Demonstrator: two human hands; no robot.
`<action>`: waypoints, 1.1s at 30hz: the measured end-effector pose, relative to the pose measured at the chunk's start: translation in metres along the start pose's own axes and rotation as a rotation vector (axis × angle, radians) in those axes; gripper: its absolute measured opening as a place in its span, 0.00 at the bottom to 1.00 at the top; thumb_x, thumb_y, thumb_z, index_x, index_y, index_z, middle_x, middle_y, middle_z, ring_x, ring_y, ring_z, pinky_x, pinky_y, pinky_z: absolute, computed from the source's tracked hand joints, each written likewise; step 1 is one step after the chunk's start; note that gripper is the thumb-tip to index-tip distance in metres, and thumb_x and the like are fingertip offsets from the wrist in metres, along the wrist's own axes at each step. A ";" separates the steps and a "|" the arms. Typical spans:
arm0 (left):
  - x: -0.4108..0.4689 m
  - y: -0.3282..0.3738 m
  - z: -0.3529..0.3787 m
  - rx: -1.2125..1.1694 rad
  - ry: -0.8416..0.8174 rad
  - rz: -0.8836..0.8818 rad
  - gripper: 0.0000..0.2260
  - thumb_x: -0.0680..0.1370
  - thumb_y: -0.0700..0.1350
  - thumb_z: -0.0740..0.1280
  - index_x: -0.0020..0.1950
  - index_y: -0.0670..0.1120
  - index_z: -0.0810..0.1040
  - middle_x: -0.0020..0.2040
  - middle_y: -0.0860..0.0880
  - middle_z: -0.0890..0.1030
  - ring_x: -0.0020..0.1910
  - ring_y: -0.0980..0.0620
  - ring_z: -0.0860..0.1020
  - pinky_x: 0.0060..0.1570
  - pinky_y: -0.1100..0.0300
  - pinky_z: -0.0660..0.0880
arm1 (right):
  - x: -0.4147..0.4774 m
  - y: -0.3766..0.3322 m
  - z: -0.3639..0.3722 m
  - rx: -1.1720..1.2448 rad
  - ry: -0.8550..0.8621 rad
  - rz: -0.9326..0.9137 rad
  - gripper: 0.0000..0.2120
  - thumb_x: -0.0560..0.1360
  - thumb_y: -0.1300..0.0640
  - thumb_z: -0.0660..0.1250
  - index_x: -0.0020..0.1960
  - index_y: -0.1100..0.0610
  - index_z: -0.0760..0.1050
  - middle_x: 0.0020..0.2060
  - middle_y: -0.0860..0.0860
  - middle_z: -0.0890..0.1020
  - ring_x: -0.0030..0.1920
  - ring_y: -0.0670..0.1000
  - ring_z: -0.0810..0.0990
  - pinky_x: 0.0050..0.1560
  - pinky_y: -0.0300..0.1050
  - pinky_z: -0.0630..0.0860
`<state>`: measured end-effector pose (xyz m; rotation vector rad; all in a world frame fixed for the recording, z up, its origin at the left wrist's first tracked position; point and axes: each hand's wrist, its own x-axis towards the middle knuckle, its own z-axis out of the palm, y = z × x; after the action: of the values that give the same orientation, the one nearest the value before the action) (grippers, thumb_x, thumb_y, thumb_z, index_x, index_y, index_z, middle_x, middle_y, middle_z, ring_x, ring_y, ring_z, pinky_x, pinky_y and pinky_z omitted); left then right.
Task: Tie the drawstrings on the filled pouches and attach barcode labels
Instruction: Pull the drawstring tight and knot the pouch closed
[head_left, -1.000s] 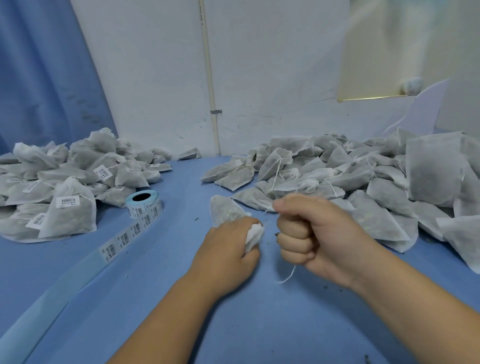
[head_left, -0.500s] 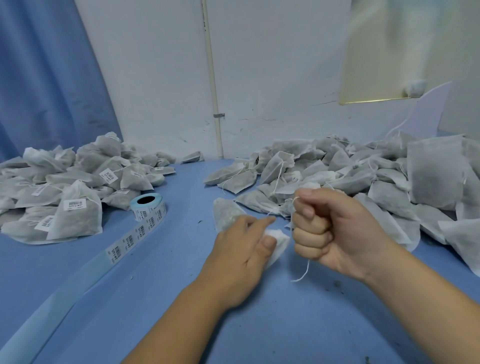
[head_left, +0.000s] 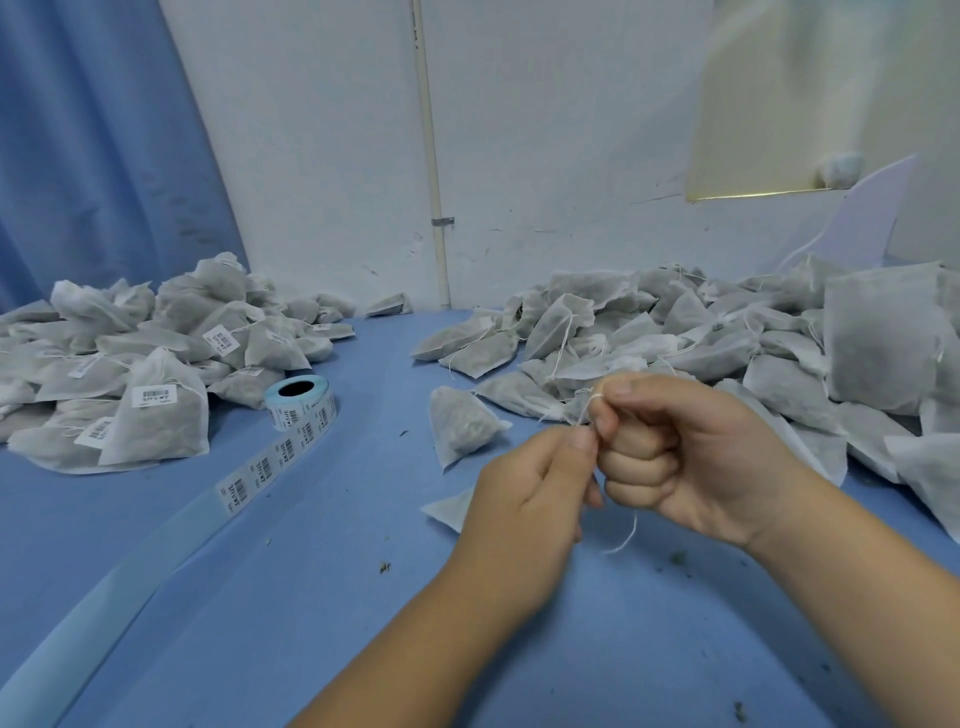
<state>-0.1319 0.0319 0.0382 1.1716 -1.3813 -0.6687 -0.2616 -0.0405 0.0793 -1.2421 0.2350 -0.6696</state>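
While my left hand (head_left: 524, 499) pinches the drawstring (head_left: 628, 531) and my right hand (head_left: 675, 457) curls round it, the pouch (head_left: 462, 423) lies just behind them, between the label roll (head_left: 298, 397) and the unlabelled heap (head_left: 727, 338).

You have just one camera, and it sits on your head. It looks forward and down across the blue bench (head_left: 311, 597) to the white wall (head_left: 545, 130) at the back. Your left hand (head_left: 524, 499) and right hand (head_left: 675, 452) are very near it, low in the middle. It sees wide, so the left pile (head_left: 156, 353) and the right pile (head_left: 727, 332) both fit in.
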 end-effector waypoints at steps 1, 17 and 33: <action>0.001 -0.001 -0.003 0.005 -0.004 -0.050 0.18 0.77 0.59 0.60 0.32 0.52 0.75 0.29 0.53 0.76 0.27 0.57 0.71 0.30 0.67 0.68 | 0.001 0.000 -0.002 -0.032 0.071 -0.019 0.10 0.69 0.56 0.66 0.32 0.60 0.73 0.23 0.48 0.51 0.22 0.46 0.49 0.23 0.31 0.53; 0.012 0.008 -0.019 -0.329 -0.014 -0.399 0.15 0.82 0.41 0.63 0.35 0.40 0.77 0.29 0.45 0.77 0.29 0.48 0.79 0.33 0.61 0.75 | 0.009 0.010 -0.019 -0.124 0.426 -0.123 0.15 0.77 0.64 0.60 0.32 0.60 0.72 0.20 0.47 0.56 0.19 0.45 0.52 0.23 0.33 0.51; 0.013 0.007 -0.035 -0.401 -0.090 -0.263 0.13 0.79 0.39 0.64 0.38 0.44 0.85 0.34 0.46 0.79 0.30 0.49 0.78 0.34 0.60 0.77 | 0.013 0.024 -0.021 -0.379 0.542 -0.100 0.10 0.77 0.61 0.64 0.38 0.60 0.76 0.21 0.48 0.59 0.21 0.46 0.55 0.22 0.35 0.55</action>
<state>-0.0985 0.0309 0.0559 1.0136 -1.1060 -1.1402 -0.2539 -0.0606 0.0524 -1.4164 0.7809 -1.0789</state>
